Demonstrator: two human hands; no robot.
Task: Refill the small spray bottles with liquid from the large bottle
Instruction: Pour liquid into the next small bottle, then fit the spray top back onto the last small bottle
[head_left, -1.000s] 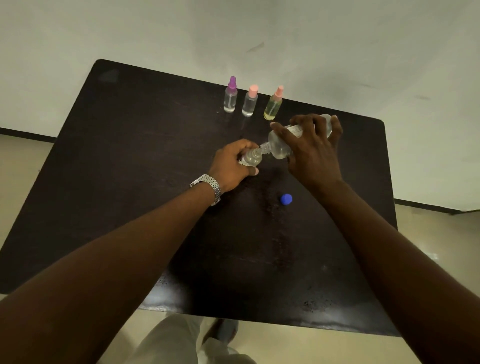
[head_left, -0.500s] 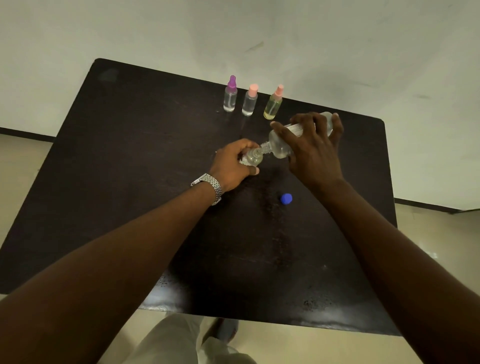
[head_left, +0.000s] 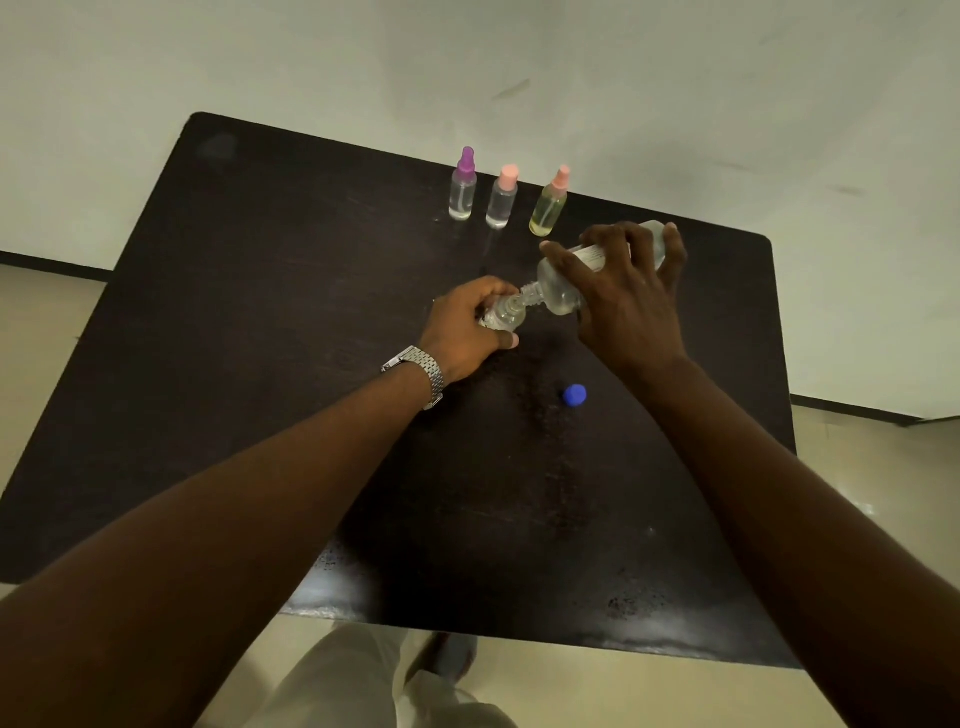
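My left hand (head_left: 464, 326) grips a small clear spray bottle (head_left: 504, 316) with no cap, upright on the dark table (head_left: 260, 338). My right hand (head_left: 626, 299) holds the large clear bottle (head_left: 558, 288) tilted down to the left, its neck meeting the small bottle's mouth. Three capped small spray bottles stand in a row at the back: a purple-capped one (head_left: 463, 186), a pink-capped clear one (head_left: 503, 197), and a pink-capped one with yellow liquid (head_left: 549, 203). A blue cap (head_left: 574, 395) lies on the table near my right wrist.
The table's far edge sits close to a pale wall. Its near edge (head_left: 519, 631) is just above my legs. A metal watch (head_left: 422, 371) is on my left wrist. Floor shows left and right of the table.
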